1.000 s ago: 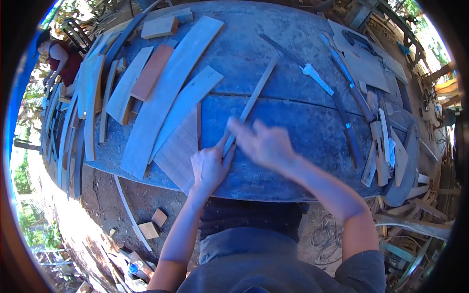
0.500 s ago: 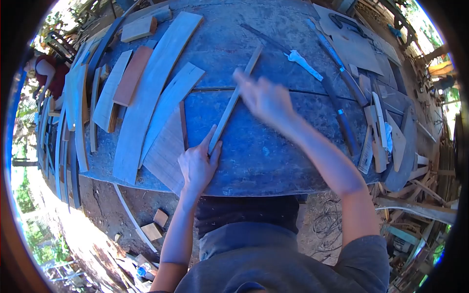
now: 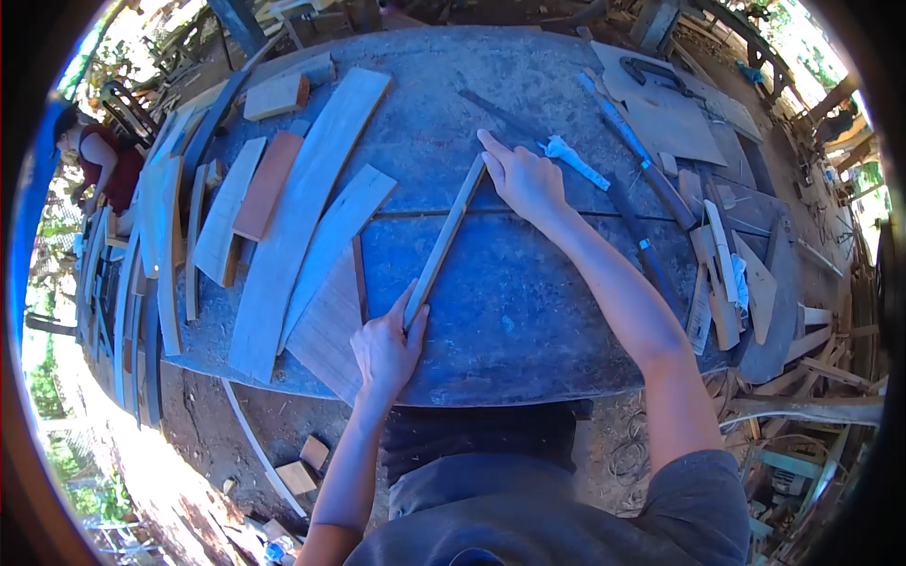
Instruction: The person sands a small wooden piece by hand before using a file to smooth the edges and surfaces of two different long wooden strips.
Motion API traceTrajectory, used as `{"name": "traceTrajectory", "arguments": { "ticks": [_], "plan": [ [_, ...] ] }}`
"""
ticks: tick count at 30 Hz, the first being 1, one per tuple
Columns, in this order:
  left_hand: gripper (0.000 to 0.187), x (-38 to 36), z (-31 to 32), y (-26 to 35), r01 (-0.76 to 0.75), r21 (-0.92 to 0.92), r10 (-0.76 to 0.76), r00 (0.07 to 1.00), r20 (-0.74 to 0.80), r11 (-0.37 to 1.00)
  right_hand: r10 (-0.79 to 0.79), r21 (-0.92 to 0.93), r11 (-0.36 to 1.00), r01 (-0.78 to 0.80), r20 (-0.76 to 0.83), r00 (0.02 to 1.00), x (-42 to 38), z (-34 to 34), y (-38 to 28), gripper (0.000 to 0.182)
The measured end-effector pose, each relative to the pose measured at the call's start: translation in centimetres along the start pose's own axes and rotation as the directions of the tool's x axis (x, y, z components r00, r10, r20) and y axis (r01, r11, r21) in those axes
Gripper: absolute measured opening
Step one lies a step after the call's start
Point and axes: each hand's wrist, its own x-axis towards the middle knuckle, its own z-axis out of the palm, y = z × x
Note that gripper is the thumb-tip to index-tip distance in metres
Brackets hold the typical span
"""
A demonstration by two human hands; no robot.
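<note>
A narrow wooden strip (image 3: 444, 243) lies slantwise on the blue-lit worktable (image 3: 528, 321). Its near end is between the thumb and fingers of my left hand (image 3: 387, 347), which grips it low at the centre. At the strip's far end is my right hand (image 3: 527, 181), closed around the tip with the index finger pointing forward along it. Left of the strip lie a wide triangular board (image 3: 326, 325), a pale tapered board (image 3: 340, 236) and a long plank (image 3: 311, 208).
More boards, including a reddish block (image 3: 268, 186), lie at the left. On the right are saws (image 3: 642, 156), a white-wrapped handle (image 3: 576, 162), a clamp (image 3: 661, 74) and wood offcuts (image 3: 722, 255). A person (image 3: 99, 156) is at the far left.
My right hand has come down onto the strip's far end from a blurred position over it. The view has tilted, so the table appears lower. My left hand still holds the near end.
</note>
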Motion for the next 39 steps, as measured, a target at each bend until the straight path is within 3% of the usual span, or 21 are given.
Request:
{"name": "traceTrajectory", "arguments": {
  "ticks": [2, 6, 10, 12, 13, 15, 19, 21, 22, 24, 25, 27, 28, 30, 31, 33, 34, 36, 39],
  "plan": [
    [0.042, -0.1, 0.1, 0.1, -0.001, 0.016, 0.001, 1.000, -0.017, 1.000, 0.012, 0.039, 0.999, -0.016, 0.084, 0.996, 1.0, 0.0, 0.9, 0.041],
    [0.045, -0.2, -1.8, 0.3, -0.032, 0.112, 0.039, 0.997, -0.060, 0.993, 0.016, 0.033, 0.999, -0.018, 0.056, 0.998, -1.6, -0.4, 3.1, 0.040],
    [0.052, 0.0, -1.6, -1.1, -0.019, -0.074, 0.011, 0.994, -0.113, 0.997, 0.096, -0.049, 0.995, -0.091, 0.109, 0.989, -3.4, -1.4, 3.2, 0.039],
    [0.053, 0.4, -1.5, -1.5, 0.125, -0.382, -0.172, 0.981, -0.092, 0.916, 0.132, -0.061, 0.990, -0.124, 0.146, 0.981, -3.1, -1.4, 3.0, 0.039],
    [0.053, 0.9, -1.8, -1.8, 0.119, -0.375, -0.164, 0.982, -0.091, 0.919, 0.138, -0.056, 0.990, -0.132, 0.141, 0.980, -3.3, -1.3, 3.0, 0.039],
    [0.056, 2.0, -2.5, -2.1, 0.267, -0.287, -0.240, 0.963, 0.127, 0.920, 0.124, -0.022, 0.992, -0.122, 0.148, 0.981, -3.1, -1.3, 3.3, 0.039],
    [0.053, 2.4, -1.9, -1.0, 0.205, -0.208, -0.193, 0.978, 0.075, 0.956, 0.089, 0.089, 0.991, -0.105, 0.171, 0.981, -1.2, -0.4, 5.6, 0.040],
    [0.055, 2.4, -1.7, 0.3, 0.314, -0.351, -0.244, 0.942, 0.230, 0.882, -0.026, 0.185, 0.982, 0.039, -0.074, 0.997, -0.2, 2.0, 7.3, 0.038],
    [0.055, 2.6, -1.9, 0.9, 0.308, -0.350, -0.237, 0.943, 0.232, 0.884, -0.019, 0.181, 0.983, 0.033, -0.078, 0.997, -0.3, 1.4, 6.2, 0.038],
    [0.052, 2.9, -2.1, 1.6, 0.339, -0.458, -0.195, 0.923, 0.332, 0.822, 0.199, 0.006, 0.980, -0.199, 0.032, 0.980, -1.1, 0.8, 2.5, 0.038],
    [0.052, 3.0, -1.7, 1.5, 0.343, -0.456, -0.203, 0.923, 0.328, 0.821, 0.129, 0.030, 0.991, -0.129, 0.004, 0.992, -1.9, 0.4, 1.0, 0.039],
    [0.049, 3.0, -0.6, 0.8, 0.118, -0.313, -0.083, 0.989, 0.123, 0.942, -0.026, 0.125, 0.992, 0.018, 0.060, 0.998, -3.7, 0.3, -1.7, 0.041],
    [0.049, 2.8, -0.5, 0.3, 0.126, -0.311, -0.091, 0.988, 0.126, 0.942, -0.029, 0.130, 0.991, 0.020, 0.067, 0.997, -4.2, 0.0, -2.9, 0.041],
    [0.041, 2.7, -0.2, -0.5, -0.097, -0.183, 0.087, 0.994, -0.061, 0.978, -0.150, 0.272, 0.955, 0.120, 0.094, 0.984, -4.9, -0.9, -4.4, 0.042],
    [0.041, 2.8, -0.6, 0.0, -0.095, -0.188, 0.088, 0.995, -0.047, 0.978, -0.140, 0.270, 0.957, 0.107, 0.104, 0.985, -4.6, -1.6, -4.2, 0.042],
    [0.031, 2.6, -2.1, 0.8, -0.077, -0.087, 0.072, 0.996, -0.057, 0.993, -0.122, 0.046, 0.992, 0.119, 0.073, 0.990, -2.8, -2.1, -3.3, 0.041],
    [0.031, 2.4, -1.7, 0.7, -0.069, -0.088, 0.064, 0.997, -0.053, 0.994, -0.125, 0.050, 0.991, 0.121, 0.080, 0.989, -1.4, -1.7, -1.8, 0.041],
    [0.023, 2.1, -0.6, 0.5, -0.134, 0.014, 0.134, 0.988, -0.081, 0.991, 0.078, 0.096, 0.991, -0.090, 0.123, 0.989, 1.1, -1.7, 0.8, 0.040],
    [0.022, 2.4, 0.6, 0.5, -0.123, -0.032, 0.118, 0.985, -0.127, 0.992, 0.198, 0.024, 0.978, -0.205, 0.182, 0.963, 0.9, -1.8, 0.2, 0.040]
  ]
}}
